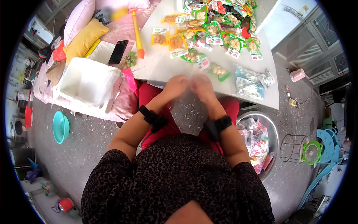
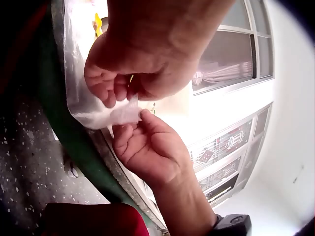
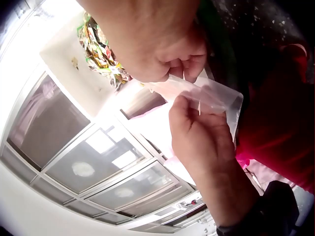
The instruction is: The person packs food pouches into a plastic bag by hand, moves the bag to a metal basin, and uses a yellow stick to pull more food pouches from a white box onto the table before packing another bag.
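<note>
Both hands meet just off the table's near edge. The left hand [image 1: 176, 86] [image 2: 142, 66] [image 3: 202, 137] pinches a thin translucent plastic sheet or bag [image 2: 127, 113] [image 3: 224, 96] between thumb and fingers. Beside it, the right hand [image 1: 203, 87] [image 2: 155, 150] [image 3: 162, 49] pinches the same plastic, its fingertips close to the left ones. The plastic is hard to make out in the head view. Beyond the hands, a green-edged food packet [image 1: 219, 71] lies nearest on the white table [image 1: 149, 63], with clear-and-blue packets [image 1: 249, 83] to the right.
Many food packets [image 1: 212, 31] are heaped at the table's far side. A metal basin [image 1: 275, 140] of packets stands on the floor at right. At left are a white tub [image 1: 87, 80], a phone [image 1: 118, 52], an orange-yellow stick [image 1: 137, 33] and a teal bowl [image 1: 60, 127].
</note>
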A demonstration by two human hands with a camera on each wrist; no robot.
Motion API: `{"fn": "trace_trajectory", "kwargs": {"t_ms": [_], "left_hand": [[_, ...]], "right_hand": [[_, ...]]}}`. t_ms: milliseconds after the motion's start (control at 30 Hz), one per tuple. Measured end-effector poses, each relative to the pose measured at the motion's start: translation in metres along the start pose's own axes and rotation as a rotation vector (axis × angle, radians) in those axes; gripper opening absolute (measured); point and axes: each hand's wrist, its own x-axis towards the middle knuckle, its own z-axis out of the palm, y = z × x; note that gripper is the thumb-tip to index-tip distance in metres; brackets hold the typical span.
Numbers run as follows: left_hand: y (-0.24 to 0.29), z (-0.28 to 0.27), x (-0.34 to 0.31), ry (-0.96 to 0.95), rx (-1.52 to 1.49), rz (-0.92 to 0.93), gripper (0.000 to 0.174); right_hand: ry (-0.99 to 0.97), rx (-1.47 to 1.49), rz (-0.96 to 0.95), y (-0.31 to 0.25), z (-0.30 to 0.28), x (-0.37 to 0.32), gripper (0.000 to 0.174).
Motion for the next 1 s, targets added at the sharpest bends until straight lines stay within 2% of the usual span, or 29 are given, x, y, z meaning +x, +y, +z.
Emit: {"fn": "trace_trajectory", "kwargs": {"t_ms": [67,100,167,267,367,400,600,700,733,800,933,1000], "left_hand": [[-0.004,-0.002,0.005,0.222,0.117,0.097,0.019],[-0.005,-0.002,0.006,0.334,0.175,0.145,0.018],[0.001,-0.004,0.007,0.334,0.305,0.132,0.015],[0.009,-0.003,0.009,0.298,0.433,0.094,0.014],[0.01,0.006,0.013,0.283,0.435,0.051,0.013],[0.009,0.008,0.014,0.285,0.421,0.035,0.012],[0.009,-0.008,0.027,0.46,0.43,0.138,0.008],[0.022,-0.026,0.027,0.528,0.574,0.218,0.006],[0.027,-0.03,0.026,0.544,0.642,0.3,0.005],[0.027,-0.025,0.025,0.448,0.723,0.279,0.005],[0.018,0.0,0.023,0.248,0.715,0.203,0.008],[0.011,0.014,0.021,0.185,0.624,0.094,0.011]], "right_hand": [[0.085,0.031,0.06,-0.011,0.004,-0.005,0.009],[0.112,-0.182,-0.157,-0.006,-0.002,-0.001,0.01],[0.159,-0.61,-0.59,0.004,-0.022,0.011,0.016],[0.373,-1.024,-0.884,-0.016,-0.05,0.02,0.026],[0.388,-1.373,-0.799,-0.036,-0.063,0.018,0.032],[0.341,-1.484,-0.69,-0.032,-0.071,0.023,0.031],[0.232,-1.645,-0.515,-0.032,-0.087,0.023,0.025],[0.146,-1.586,-0.312,-0.055,-0.076,0.002,0.027],[0.097,-1.611,-0.316,-0.054,-0.079,0.001,0.027],[-0.001,-1.66,-0.321,-0.051,-0.087,-0.003,0.029],[0.113,-1.763,-0.354,-0.042,-0.07,-0.011,0.026],[0.157,-1.799,-0.388,-0.042,-0.063,-0.012,0.023]]}}
